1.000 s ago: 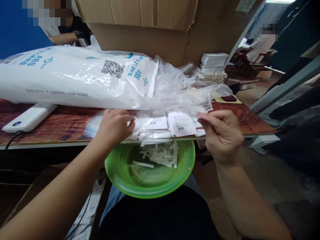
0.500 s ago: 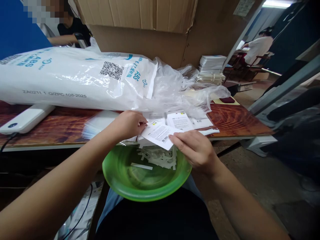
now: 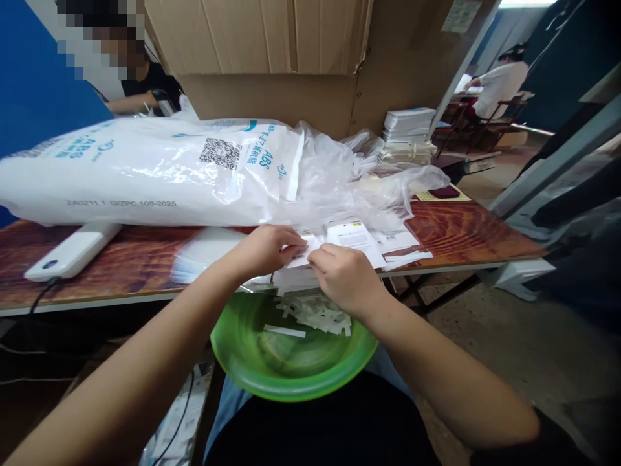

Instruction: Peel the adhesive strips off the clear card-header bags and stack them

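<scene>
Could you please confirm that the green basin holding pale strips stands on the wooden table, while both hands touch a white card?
Not quite: the head view shows the green basin below the front edge of the wooden table, not on it, with its pale strips; left hand and right hand touch a white card.

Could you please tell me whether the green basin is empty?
Not empty: pale strips lie in the green basin, though much of its floor shows.
</scene>
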Motion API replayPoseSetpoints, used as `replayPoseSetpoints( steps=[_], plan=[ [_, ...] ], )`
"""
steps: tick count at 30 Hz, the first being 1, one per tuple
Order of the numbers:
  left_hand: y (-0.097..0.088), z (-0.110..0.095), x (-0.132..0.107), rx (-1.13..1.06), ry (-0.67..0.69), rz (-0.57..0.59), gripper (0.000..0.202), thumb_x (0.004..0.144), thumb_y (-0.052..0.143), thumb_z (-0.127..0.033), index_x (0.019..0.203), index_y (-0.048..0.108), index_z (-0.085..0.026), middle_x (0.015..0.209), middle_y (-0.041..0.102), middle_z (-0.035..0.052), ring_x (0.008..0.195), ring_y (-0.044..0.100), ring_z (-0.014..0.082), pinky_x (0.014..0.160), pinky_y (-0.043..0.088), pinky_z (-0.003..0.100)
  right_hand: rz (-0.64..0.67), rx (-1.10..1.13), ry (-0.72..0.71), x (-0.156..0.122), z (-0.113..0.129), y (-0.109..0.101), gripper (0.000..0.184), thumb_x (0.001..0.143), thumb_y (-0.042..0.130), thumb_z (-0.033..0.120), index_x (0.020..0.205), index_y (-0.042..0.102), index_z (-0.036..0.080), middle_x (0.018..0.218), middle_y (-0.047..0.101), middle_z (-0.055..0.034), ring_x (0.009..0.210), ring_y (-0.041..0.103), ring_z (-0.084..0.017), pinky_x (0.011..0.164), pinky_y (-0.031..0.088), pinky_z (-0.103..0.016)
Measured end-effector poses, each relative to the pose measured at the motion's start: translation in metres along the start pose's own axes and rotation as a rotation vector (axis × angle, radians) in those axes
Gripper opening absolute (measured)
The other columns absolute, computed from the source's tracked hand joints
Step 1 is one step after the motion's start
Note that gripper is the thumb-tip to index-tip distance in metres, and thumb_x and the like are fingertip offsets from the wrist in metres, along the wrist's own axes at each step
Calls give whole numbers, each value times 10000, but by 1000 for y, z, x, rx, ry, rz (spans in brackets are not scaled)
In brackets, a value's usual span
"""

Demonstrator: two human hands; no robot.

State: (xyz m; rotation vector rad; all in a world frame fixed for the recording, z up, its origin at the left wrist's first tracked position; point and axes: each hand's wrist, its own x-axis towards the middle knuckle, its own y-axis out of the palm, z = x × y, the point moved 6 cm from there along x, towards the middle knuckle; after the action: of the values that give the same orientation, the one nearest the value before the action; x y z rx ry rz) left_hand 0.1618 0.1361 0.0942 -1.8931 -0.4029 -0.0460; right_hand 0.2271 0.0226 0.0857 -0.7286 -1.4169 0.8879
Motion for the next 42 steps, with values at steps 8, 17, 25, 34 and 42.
replayPoseSetpoints(
  steps=[8, 17, 25, 34, 42],
  plan=[
    [13, 7, 2, -126, 66, -16, 252, 875, 513, -286, 996, 724, -218, 1063, 706, 54, 973, 645, 190, 891, 492, 323, 88, -40, 163, 32, -22, 16, 198, 823, 614, 223, 1010, 587, 163, 988, 637, -91, 931, 570, -257, 784, 309, -365],
    [-41, 69, -62, 452, -553, -76, 422, 798, 501, -465, 1010, 707, -163, 1067, 666, 139, 980, 615, 315, 859, 473, 432, 402, -3, 172, -14, -75, -5, 543, 809, 617, 507, 1236, 579, 173, 1331, 557, -149, 1204, 523, -317, 961, 306, -462],
    [-22, 107, -67, 514, -758, 205, 236, 665, 541, -374, 708, 695, -202, 822, 697, 132, 765, 620, 315, 709, 470, 425, 499, -222, -43, -38, -76, 10, 438, 963, 366, 276, 1329, 499, 75, 1386, 466, -208, 1276, 483, -306, 920, 416, -451],
    [-29, 105, -81, 551, -795, 26, 380, 813, 423, -413, 923, 710, -190, 903, 689, 143, 836, 625, 324, 704, 450, 415, 531, 191, 46, -27, -115, -2, 315, 813, 663, 354, 1112, 690, 258, 1205, 653, -24, 1090, 636, -236, 916, 497, -342],
    [-21, 66, -76, 444, -537, -202, 386, 860, 435, -408, 982, 721, -179, 1024, 687, 86, 946, 623, 255, 855, 460, 349, 454, 357, 197, -23, -129, -19, 282, 900, 488, 315, 1085, 696, 273, 1074, 716, 17, 936, 682, -186, 836, 535, -314]
  ],
)
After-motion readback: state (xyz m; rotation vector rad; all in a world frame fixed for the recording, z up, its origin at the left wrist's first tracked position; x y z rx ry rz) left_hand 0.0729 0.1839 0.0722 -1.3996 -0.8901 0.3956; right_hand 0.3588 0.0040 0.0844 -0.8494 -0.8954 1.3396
